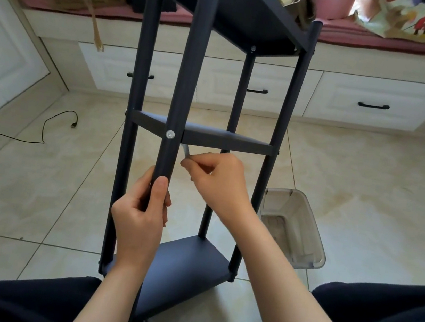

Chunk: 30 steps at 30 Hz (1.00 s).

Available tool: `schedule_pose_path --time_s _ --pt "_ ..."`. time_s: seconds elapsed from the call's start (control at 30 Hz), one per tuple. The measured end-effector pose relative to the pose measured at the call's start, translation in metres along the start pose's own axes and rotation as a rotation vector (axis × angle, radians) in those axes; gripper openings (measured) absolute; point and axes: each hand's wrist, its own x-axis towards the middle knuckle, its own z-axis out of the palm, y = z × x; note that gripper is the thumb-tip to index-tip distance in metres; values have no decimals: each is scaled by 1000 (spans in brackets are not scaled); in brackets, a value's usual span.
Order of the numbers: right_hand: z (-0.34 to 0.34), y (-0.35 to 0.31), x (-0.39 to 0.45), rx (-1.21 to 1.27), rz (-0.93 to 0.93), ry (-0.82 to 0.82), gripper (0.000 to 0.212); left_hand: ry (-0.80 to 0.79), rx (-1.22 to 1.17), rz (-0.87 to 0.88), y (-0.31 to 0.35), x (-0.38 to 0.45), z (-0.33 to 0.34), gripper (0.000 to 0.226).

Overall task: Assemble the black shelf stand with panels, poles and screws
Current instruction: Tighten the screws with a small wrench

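- Dark trouser legs (pixel 11 302) fill the bottom edge of the view, one at each side.
- Left hand (pixel 138 221) wraps around the near round pole (pixel 187 76); the thumb lies flat along the front of the pole and the fingers curl behind it.
- Right hand (pixel 217 180) pinches a small silver hex key (pixel 186 152) between thumb and fingertips, the other fingers curled in. The key's far end runs up behind the pole, just below the middle panel (pixel 222 138); its tip is hidden.
- Black shelf stand (pixel 287 116) stands upright on the floor (pixel 365 181) between the knees. It has four smooth matte round poles and three flat rectangular panels: bottom panel (pixel 186 268), middle panel and top panel (pixel 241 16).
- Round silver screw (pixel 170 134) sits in the near pole at middle-panel height.
- Clear plastic box (pixel 296 231), rectangular with rounded corners, rests on the glossy beige tiles just right of the stand.
- Black cable (pixel 48 125) lies on the tiles at left.
- White drawers (pixel 376 101) with black bar handles line the far wall.
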Motion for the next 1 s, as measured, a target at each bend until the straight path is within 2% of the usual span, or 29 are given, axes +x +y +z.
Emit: schedule_pose_path --time_s 0.17,0.37,0.57,0.8,1.0 --pt "-10 -7 2 -152 -37 -31 24 2 4 9 0 0 -1 21" --pt "-10 -9 2 -63 53 -66 19 -2 -28 11 6 1 -1 35" --pt "-1 -9 1 91 70 -65 18 5 10 3 0 0 -1 15" --pt "25 5 -1 252 -39 84 18 10 15 -12 -6 1 0 21" --pt "46 19 8 199 -182 257 14 13 0 -2 -1 0 -1 18"
